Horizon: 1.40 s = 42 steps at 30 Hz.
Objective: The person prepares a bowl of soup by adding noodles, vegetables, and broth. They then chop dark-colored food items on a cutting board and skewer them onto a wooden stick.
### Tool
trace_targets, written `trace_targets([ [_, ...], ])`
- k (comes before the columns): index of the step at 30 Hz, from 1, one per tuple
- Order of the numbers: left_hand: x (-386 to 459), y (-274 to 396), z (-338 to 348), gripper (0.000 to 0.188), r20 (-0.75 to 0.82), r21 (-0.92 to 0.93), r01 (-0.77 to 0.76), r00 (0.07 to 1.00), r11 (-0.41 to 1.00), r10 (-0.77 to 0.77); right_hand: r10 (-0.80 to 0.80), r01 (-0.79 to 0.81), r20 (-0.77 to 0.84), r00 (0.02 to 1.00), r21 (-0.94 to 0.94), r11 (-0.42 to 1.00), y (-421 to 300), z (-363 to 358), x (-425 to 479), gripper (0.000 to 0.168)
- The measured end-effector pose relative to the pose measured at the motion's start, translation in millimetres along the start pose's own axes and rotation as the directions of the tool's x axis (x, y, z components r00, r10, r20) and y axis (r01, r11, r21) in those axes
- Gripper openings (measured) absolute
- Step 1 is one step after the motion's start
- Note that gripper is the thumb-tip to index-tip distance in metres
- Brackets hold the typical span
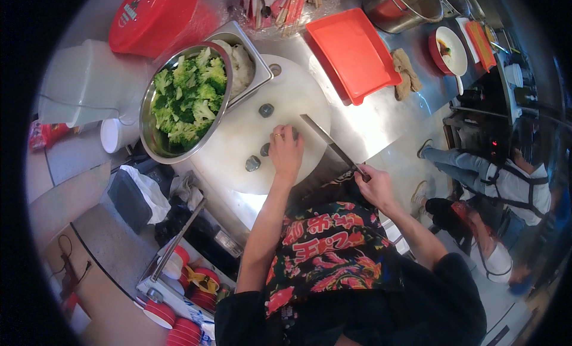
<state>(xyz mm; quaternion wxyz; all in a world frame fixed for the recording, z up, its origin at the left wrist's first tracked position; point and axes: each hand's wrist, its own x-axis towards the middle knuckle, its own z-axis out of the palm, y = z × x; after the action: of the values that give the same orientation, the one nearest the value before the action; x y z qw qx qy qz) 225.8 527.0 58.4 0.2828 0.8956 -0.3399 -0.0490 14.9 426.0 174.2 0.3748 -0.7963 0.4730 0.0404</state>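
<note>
A round white cutting board [232, 167] lies in front of me on the steel counter. My left hand [285, 154], with a ring on one finger, is pressed over a dark, glossy egg-like piece [295, 133], mostly hidden by the fingers. Another dark piece [265, 149] sits beside that hand. Two more lie apart from it: one dark piece [266, 110] farther up the board and one greyish piece [253, 163] to the lower left. My right hand [374, 183] grips a knife [330, 141] by its handle. Its blade is seen nearly edge-on, over the board's right side.
A steel bowl of broccoli [190, 100] and a steel pan [250, 62] of pale food crowd the board's left. Beyond it are a red tray [353, 55], a brown cloth [405, 73] and a red-and-white pan [449, 51]. Two people [505, 185] stand at right.
</note>
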Motion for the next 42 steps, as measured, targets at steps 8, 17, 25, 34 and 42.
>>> trace_targets([
  [8,5,12,-13,0.040,0.295,0.033,0.142,0.945,0.989,-0.145,0.049,-0.049,-0.009,0.999,0.001,0.999,4,7,-2,0.020],
  [17,0,15,-30,0.041,0.337,-0.015,0.189,0.925,0.982,-0.174,-0.034,0.034,0.003,0.999,-0.028,0.999,1,10,-4,0.020],
  [25,-12,-19,-33,0.016,-0.016,-0.159,-0.454,0.889,0.877,0.458,-0.188,0.189,0.029,0.982,-0.043,0.981,-15,-6,-11,0.019],
  [34,-14,-32,-18,0.017,0.028,-0.154,-0.475,0.875,0.867,0.484,-0.237,0.245,0.089,0.967,-0.094,0.965,-15,-11,1,0.019],
  [42,-19,-36,-15,0.017,0.033,-0.172,-0.451,0.886,0.876,0.462,-0.242,0.261,0.163,0.957,-0.111,0.959,-16,-17,8,0.017],
])
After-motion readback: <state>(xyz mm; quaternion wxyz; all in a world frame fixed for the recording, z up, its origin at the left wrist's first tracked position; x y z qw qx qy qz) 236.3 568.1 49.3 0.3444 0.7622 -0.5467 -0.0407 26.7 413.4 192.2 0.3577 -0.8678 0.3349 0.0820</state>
